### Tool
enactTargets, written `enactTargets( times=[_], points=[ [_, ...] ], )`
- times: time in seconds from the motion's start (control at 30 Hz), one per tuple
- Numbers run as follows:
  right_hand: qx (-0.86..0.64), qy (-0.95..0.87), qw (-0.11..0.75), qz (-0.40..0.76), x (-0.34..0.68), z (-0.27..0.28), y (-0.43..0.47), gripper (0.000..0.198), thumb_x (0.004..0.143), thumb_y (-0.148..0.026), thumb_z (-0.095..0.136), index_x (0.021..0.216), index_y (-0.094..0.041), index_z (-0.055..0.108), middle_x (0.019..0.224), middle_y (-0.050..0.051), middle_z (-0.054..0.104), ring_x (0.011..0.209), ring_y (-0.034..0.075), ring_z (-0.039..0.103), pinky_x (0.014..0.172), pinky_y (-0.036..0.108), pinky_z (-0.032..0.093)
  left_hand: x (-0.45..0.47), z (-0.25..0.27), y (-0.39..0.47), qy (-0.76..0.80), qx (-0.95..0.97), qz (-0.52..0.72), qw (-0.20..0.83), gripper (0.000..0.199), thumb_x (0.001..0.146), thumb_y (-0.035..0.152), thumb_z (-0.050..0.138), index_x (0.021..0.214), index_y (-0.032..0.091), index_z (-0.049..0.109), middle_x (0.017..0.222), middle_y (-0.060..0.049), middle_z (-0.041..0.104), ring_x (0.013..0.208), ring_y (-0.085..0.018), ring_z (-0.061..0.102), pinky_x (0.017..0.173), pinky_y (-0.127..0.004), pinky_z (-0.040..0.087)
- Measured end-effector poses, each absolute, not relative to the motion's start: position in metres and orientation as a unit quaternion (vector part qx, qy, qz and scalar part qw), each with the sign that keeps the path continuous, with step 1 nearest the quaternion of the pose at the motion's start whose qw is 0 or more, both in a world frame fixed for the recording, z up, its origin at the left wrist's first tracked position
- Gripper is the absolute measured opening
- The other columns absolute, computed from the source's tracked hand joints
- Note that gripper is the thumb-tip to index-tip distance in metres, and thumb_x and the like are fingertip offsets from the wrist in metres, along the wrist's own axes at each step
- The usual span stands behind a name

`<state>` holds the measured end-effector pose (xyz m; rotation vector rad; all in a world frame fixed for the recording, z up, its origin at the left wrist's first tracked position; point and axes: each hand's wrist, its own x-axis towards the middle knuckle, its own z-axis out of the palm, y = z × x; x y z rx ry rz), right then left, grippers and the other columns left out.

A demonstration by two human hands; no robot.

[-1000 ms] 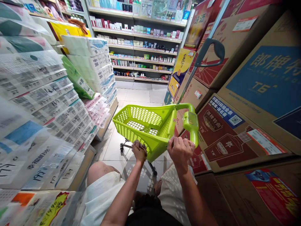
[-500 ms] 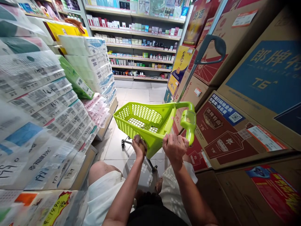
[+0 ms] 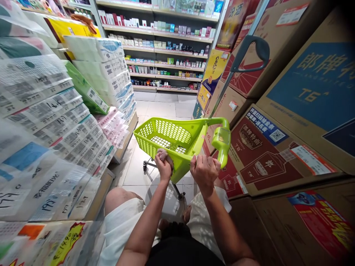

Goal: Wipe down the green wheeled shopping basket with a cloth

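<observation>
A lime-green shopping cart basket (image 3: 180, 166) with perforated sides stands before my knees on a wheeled frame. My left hand (image 3: 163, 168) is closed around a greyish-pink cloth (image 3: 166, 157) and presses it against the basket's near outer side, just below the rim. My right hand (image 3: 204, 171) is wrapped over the basket's near rim at its right end; the fingers curl over the edge. Beside that hand a thick green handle (image 3: 222, 142) curves down. Behind it rises a metal pole with a dark grey grip (image 3: 251, 55).
Stacked packs of tissue paper (image 3: 55, 107) line the left side. Large cardboard cartons (image 3: 263, 147) form a wall on the right. Shelves (image 3: 155, 51) of small boxed goods stand at the back, beyond the tiled floor (image 3: 161, 109). A caster (image 3: 181, 195) sits beneath the cart.
My left hand and the cloth have moved slightly up the basket's side towards the rim. My right hand keeps its hold on the rim. The view has tipped down a little.
</observation>
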<state>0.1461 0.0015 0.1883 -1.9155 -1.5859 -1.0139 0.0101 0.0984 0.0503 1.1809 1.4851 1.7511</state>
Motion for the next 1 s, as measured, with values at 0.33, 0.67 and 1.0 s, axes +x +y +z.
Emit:
enactTargets(
  times=[0.33,0.67,1.0],
  points=[
    [-0.698,-0.573,0.217,-0.372,0.148,0.188,0.001,0.031,0.103,-0.030,0.047,0.076,-0.021,0.060,0.074,0.003,0.059,0.079,0.020,0.050,0.091,0.039,0.032,0.020,0.036,0.073,0.569,0.464,0.602,0.314,0.024,0.080,0.009,0.052,0.099,0.022,0.057,0.100,-0.006,0.055,0.101,-0.023,0.058,0.103,-0.041,0.047],
    [-0.692,-0.576,0.229,-0.370,0.149,0.191,0.000,0.032,0.103,-0.030,0.047,0.075,-0.021,0.059,0.072,0.003,0.057,0.079,0.020,0.048,0.091,0.037,0.031,0.022,0.056,0.063,0.579,0.514,0.559,0.297,0.022,0.082,0.009,0.053,0.099,0.019,0.062,0.098,-0.007,0.052,0.093,-0.024,0.058,0.098,-0.045,0.051],
    [-0.696,-0.579,0.224,-0.361,0.151,0.192,-0.001,0.032,0.104,-0.030,0.047,0.076,-0.021,0.060,0.073,0.003,0.058,0.079,0.020,0.050,0.091,0.038,0.032,0.022,0.052,0.054,0.529,0.573,0.548,0.302,0.022,0.072,0.008,0.061,0.091,0.019,0.066,0.096,-0.007,0.054,0.089,-0.023,0.058,0.093,-0.043,0.054]
  ],
)
